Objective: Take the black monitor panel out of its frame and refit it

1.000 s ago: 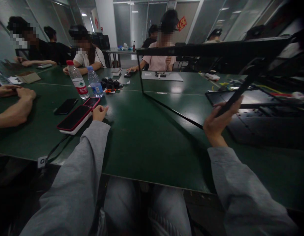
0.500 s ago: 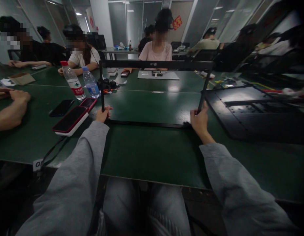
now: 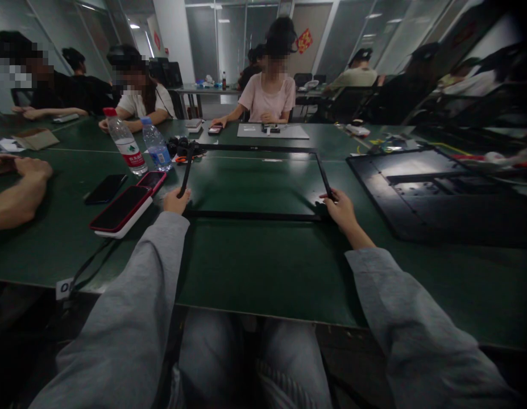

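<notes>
A thin black rectangular frame [image 3: 254, 215], like a screen bezel, is held between my two hands over the green table [image 3: 263, 261]. My left hand [image 3: 177, 201] is closed round its left side bar, close to the near corner. On the opposite bar, my right hand [image 3: 340, 209] grips with thumb and fingers. The near bar lies at or just above the tabletop; whether it touches I cannot tell. The far bar is raised and tilted away from me. Green tabletop shows through the frame's opening.
Left of the frame are a phone in a red case [image 3: 124, 207], a black phone [image 3: 105, 188], a red-capped bottle [image 3: 129, 145] and a blue-capped bottle [image 3: 157, 145]. A large black panel [image 3: 416, 210] lies to the right. Several people sit around; a co-worker's hand [image 3: 33, 170] rests at left.
The frame has tipped away from me, its far bar dropping lower and farther off. My right hand has shifted slightly left and still grips its side bar.
</notes>
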`<act>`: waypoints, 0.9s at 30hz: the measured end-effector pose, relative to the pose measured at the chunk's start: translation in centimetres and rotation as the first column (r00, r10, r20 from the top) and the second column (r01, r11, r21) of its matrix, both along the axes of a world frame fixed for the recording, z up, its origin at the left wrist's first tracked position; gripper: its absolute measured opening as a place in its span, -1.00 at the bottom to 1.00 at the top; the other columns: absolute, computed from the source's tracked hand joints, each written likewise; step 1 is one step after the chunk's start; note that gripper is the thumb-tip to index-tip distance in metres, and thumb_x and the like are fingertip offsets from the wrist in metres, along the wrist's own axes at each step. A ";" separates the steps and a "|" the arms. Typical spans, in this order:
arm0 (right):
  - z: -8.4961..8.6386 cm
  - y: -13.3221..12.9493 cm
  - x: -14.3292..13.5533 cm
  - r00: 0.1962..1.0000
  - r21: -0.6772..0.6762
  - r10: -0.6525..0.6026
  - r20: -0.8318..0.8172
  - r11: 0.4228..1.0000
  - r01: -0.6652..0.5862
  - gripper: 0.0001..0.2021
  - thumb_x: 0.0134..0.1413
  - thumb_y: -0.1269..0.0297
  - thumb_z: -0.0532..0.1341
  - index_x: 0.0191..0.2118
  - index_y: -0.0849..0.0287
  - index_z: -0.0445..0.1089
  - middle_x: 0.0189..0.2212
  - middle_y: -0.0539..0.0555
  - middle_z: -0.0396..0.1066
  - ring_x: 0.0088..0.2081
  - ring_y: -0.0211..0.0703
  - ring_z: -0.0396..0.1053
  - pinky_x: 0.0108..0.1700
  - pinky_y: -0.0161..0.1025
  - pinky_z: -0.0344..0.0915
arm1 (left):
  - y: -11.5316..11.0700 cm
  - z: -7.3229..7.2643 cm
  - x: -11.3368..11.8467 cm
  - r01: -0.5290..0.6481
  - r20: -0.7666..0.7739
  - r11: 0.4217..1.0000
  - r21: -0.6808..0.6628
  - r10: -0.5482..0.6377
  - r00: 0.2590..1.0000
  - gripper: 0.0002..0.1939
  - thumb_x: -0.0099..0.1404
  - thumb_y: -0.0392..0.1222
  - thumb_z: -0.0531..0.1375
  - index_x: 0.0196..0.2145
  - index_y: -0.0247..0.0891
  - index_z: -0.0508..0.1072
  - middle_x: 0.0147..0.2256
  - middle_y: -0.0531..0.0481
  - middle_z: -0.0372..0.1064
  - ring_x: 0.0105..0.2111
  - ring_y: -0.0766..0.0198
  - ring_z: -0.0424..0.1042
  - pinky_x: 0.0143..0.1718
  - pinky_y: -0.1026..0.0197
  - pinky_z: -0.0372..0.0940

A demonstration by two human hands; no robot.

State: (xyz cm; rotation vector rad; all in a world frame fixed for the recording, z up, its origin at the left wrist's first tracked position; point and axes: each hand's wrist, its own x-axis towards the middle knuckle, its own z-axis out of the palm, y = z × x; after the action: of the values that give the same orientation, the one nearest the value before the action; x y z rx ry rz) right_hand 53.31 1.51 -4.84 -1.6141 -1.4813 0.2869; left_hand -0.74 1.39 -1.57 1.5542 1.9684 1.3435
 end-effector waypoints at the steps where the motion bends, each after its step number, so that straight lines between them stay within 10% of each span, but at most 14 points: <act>1: 0.0 0.0 0.0 1.000 0.008 0.020 0.023 1.000 -0.020 -0.44 0.14 0.27 0.14 0.26 0.24 0.37 0.04 0.27 0.55 0.12 0.13 0.50 0.25 0.15 0.37 | -0.1 -0.1 -0.1 -0.028 -0.044 1.000 -0.012 0.027 0.999 -0.83 0.23 -0.10 0.29 -0.29 -0.23 0.62 -0.45 -0.05 0.47 -0.25 0.03 0.51 -0.10 0.05 0.37; 10: -0.5 0.0 0.3 0.991 -0.098 -0.040 0.131 0.994 0.053 -0.45 0.22 0.21 0.12 0.29 0.23 0.40 0.23 0.28 0.45 0.27 0.20 0.39 0.34 0.16 0.26 | 0.1 -1.3 -0.4 -0.097 -0.296 0.989 -0.114 0.059 0.953 -0.80 0.20 -0.02 0.30 -0.35 -0.19 0.64 -0.17 -0.24 0.44 0.08 -0.19 0.38 0.22 -0.15 0.24; 27: -1.1 0.4 0.7 0.994 -0.119 -0.023 0.109 0.992 0.036 -0.45 0.17 0.27 0.18 0.27 0.24 0.39 0.21 0.31 0.46 0.30 0.18 0.37 0.36 0.19 0.24 | -0.3 -0.9 0.0 -0.132 -0.391 0.967 -0.217 0.038 0.920 -0.66 0.29 0.02 0.27 -0.13 -0.22 0.68 0.07 -0.31 0.37 0.15 -0.26 0.34 0.22 -0.17 0.24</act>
State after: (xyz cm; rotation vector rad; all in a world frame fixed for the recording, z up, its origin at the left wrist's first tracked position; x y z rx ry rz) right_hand 53.99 1.88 -5.97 -1.7706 -1.5451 0.2806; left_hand -0.72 1.12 -2.44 1.7285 2.3501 0.8284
